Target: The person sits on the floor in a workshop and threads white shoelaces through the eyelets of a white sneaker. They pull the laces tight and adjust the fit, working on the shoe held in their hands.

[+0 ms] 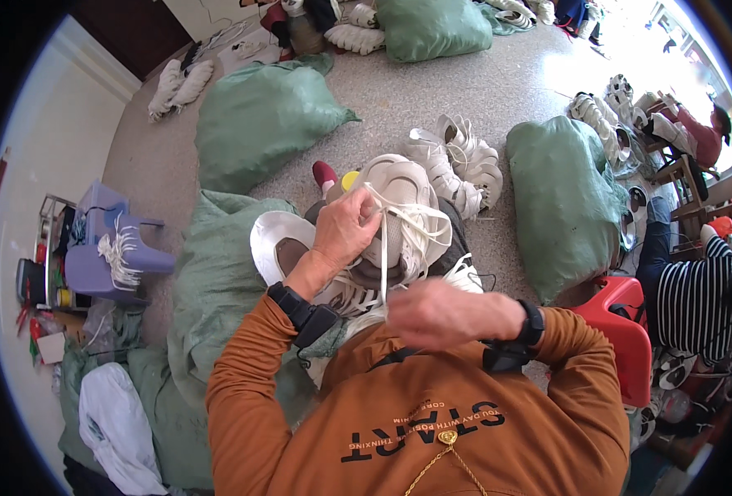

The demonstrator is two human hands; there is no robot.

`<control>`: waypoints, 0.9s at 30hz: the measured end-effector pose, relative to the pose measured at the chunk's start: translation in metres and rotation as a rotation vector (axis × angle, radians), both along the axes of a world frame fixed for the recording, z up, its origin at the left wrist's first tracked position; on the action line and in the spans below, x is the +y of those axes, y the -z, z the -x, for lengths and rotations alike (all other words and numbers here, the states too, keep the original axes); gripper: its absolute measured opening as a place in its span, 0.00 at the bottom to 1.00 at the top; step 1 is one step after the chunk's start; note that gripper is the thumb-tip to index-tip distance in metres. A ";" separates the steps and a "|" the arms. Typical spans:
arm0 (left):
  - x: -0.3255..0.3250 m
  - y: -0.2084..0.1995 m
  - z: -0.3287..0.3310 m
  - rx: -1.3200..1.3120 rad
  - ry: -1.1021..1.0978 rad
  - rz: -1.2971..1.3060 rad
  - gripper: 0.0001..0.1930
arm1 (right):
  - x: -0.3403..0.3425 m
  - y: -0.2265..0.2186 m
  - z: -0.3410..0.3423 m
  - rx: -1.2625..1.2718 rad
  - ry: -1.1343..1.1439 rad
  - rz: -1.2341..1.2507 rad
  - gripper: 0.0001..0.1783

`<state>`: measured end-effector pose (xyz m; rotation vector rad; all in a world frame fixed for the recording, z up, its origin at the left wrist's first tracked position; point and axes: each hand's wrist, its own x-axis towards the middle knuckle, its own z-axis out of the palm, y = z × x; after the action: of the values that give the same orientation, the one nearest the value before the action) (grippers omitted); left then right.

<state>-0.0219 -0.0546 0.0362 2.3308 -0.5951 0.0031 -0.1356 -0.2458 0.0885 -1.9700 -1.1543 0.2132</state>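
Straight lace drops from the left hand toward the blurred right hand, barring a direct pass between them. Loose lace loops cover the held shoe's front, snag risk. Left side tight: white-rimmed piece beside the wrist, slumped green sack past it. Ahead-right, shoe cluster obstructs; narrow floor strip separates it from the upright green sack. Red chair hems in the right elbow. Wider gap ahead, left of the cluster.
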 end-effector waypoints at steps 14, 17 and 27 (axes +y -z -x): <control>-0.020 -0.005 0.039 -0.531 0.554 -0.296 0.13 | -0.045 0.025 -0.062 0.699 0.535 -0.804 0.15; -0.011 -0.007 0.030 -0.492 0.573 -0.269 0.11 | -0.048 0.025 -0.062 0.684 0.569 -0.857 0.10; 0.031 -0.075 0.057 0.159 0.101 0.438 0.05 | 0.021 0.011 -0.056 0.525 0.405 -0.764 0.08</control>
<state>-0.0787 -0.0236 0.1115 1.8568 -0.5675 -0.0898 -0.0795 -0.2250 0.0770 -1.3015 -0.3831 0.0504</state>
